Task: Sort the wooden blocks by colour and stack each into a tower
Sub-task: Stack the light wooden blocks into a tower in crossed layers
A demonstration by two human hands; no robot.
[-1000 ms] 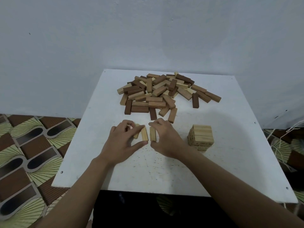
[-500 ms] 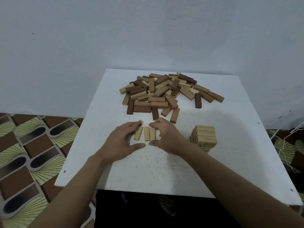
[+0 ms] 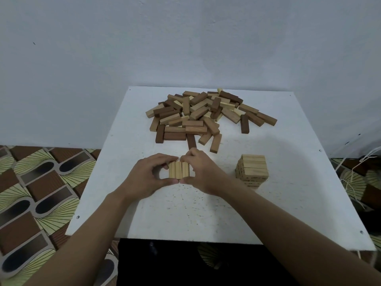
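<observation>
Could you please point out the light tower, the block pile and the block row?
light tower (image 3: 253, 162): head view, top layer.
block pile (image 3: 199, 112): head view, central block.
block row (image 3: 178, 169): head view, middle block.

The left hand (image 3: 148, 176) and right hand (image 3: 203, 174) close in one grip round a row of three light blocks (image 3: 179, 169) lying side by side on the white surface (image 3: 206, 213) — fingertips at the row's far ends, thumbs at its near ends. Beyond the grip lies a loose pile of mixed brown and pale blocks (image 3: 202, 116); to the grip's right, apart, stands a tower of light blocks (image 3: 252, 169).
</observation>
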